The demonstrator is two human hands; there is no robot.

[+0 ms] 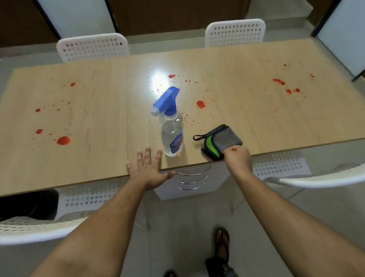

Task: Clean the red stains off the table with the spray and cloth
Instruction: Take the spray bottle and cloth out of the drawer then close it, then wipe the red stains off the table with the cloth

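A clear spray bottle with a blue trigger head stands upright near the front edge of the light wooden table. My left hand lies flat at the table's edge just left of the bottle, fingers spread, apart from it. A folded grey cloth with green and black trim lies right of the bottle. My right hand pinches the cloth's near corner with curled fingers. Red stains are scattered over the table: at the left, in the middle and at the right.
Two white perforated chairs stand at the table's far side. Two more chairs flank me at the near side. A white drawer unit sits under the table's front edge. My sandalled feet are on the floor.
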